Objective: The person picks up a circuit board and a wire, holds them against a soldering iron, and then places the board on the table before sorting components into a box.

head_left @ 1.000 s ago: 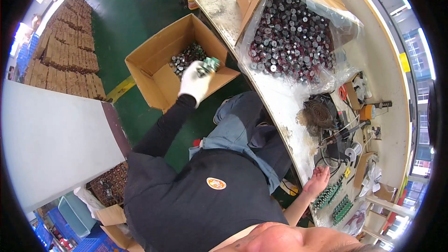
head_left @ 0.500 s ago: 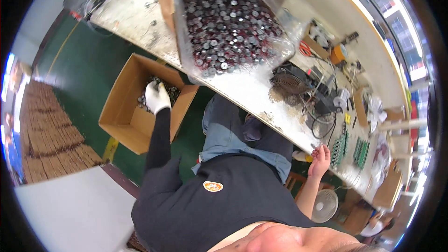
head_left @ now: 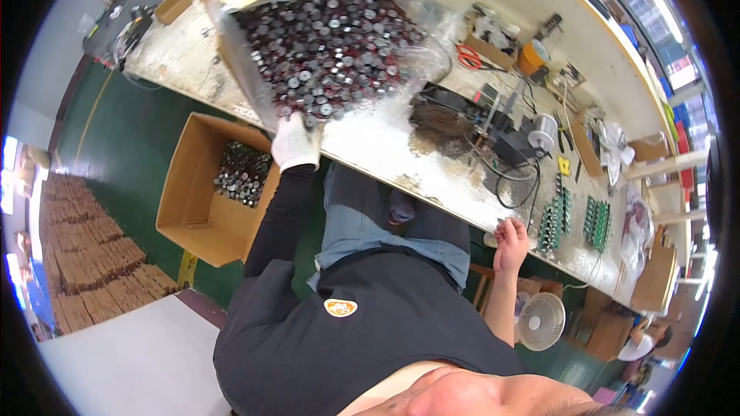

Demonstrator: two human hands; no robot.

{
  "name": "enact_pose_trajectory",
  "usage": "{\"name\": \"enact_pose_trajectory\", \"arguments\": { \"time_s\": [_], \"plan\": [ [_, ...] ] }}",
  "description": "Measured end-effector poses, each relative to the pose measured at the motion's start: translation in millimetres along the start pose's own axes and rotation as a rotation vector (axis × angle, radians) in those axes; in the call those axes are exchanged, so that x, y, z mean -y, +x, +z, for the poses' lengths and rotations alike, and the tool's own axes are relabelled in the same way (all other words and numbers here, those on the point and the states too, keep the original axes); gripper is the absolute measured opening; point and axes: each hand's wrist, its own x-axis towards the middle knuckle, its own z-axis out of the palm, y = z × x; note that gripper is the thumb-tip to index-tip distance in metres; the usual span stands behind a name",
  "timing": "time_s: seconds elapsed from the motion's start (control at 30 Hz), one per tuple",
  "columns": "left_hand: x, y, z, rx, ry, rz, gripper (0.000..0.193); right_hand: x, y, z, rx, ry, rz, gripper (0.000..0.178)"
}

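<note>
My left hand (head_left: 294,143), in a white glove, reaches to the front edge of a plastic-lined carton (head_left: 271,98) on the bench. Its fingertips touch a heap of small round silvery parts with dark red wires (head_left: 331,46); whether they grip one is hidden. Below it, on the floor, an open cardboard box (head_left: 179,212) holds a smaller pile of similar parts (head_left: 243,175). My bare right hand (head_left: 510,246) is raised by the bench's front edge, fingers curled and pinched together. A small dark tip shows at them, too small to name.
A black fan-like device (head_left: 443,115) with cables stands mid-bench, near orange-handled scissors (head_left: 468,56) and an orange roll (head_left: 532,56). Green circuit boards (head_left: 552,223) lie right of my right hand. A white fan (head_left: 541,320) stands below the bench; stacked brown cardboard (head_left: 92,250) is far left.
My left hand has left the floor box and moved up and right to the carton's parts. The view has shifted; my right hand keeps its curled pose.
</note>
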Motion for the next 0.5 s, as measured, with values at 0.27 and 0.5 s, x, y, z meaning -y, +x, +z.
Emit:
{"name": "enact_pose_trajectory", "arguments": {
  "time_s": [0.27,0.5],
  "plan": [
    [-7.6,-14.7,3.1,-0.114,-0.132,0.169,0.026,23.2,10.0,23.2,0.108,0.025,-0.140,0.007],
    [-37.0,-31.9,46.3,-0.092,-0.476,-0.008,0.029,47.9,32.6,-57.8,-0.165,-0.144,-0.292,0.009]
  ]
}}
